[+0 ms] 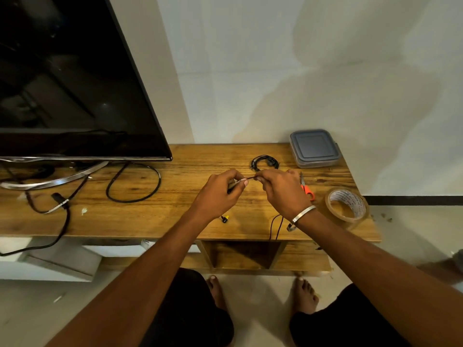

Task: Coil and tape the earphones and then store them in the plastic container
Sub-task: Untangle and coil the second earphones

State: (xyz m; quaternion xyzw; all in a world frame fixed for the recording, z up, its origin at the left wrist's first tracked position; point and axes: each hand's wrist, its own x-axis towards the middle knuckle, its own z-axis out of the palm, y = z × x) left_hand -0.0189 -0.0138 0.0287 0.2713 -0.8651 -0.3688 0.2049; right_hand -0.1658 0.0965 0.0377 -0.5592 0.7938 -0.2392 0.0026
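Mid-frame, left hand (pixel 220 189) and right hand (pixel 280 189) both pinch a thin earphone cord (pixel 250 177); slack hangs off the table edge (pixel 175 234). Loose pinch risks unwinding. Closed container (pixel 314 148) upper right, tape roll (pixel 347 205) right.

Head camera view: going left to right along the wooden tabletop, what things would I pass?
Television → looped black cable → left hand → right hand → orange-handled scissors → roll of brown tape.
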